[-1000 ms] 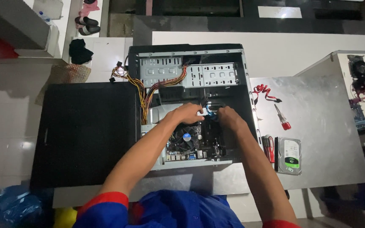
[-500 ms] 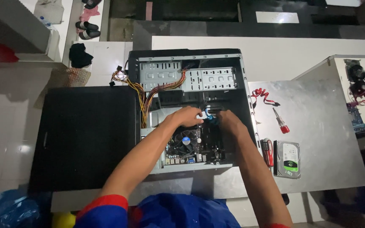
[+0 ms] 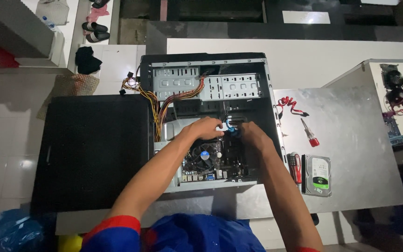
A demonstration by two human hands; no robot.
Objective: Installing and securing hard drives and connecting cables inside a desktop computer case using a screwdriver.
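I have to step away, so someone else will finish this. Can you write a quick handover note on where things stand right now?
Left hand and right hand: both inside the open black computer case, fingers on a small blue cable above the round processor fan; grip not clear.
Done: black side panel off, lying left of the case.
Waiting on the grey metal sheet: silver hard drive, red-handled screwdriver, red cables.

You look down on a pale tiled floor (image 3: pixel 10 154) in dim light — glare spots show on the tiles. A white table (image 3: pixel 304 58) runs along the top, a grey metal sheet (image 3: pixel 355 158) lies at right, and 2 dark sandals (image 3: pixel 94 31) sit upper left.
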